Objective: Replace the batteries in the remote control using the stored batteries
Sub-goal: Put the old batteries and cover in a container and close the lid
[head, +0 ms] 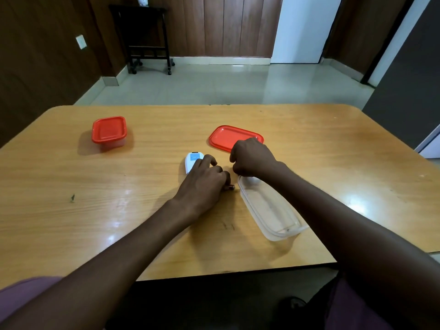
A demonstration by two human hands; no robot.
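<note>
White remote control, at the surface's centre, is held under the curled left hand while the right hand's closed fingers hide their contents at one o'clock, so a battery could be rolled away unnoticed.

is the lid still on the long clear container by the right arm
No. The long clear container lies open on the table, and a flat red lid rests on the table beyond the right hand.

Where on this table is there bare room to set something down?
Bare: the near-left table, left of the left hand, and the far right beyond the clear container. Crowded: the centre, around the remote, red lid and right hand.
</note>
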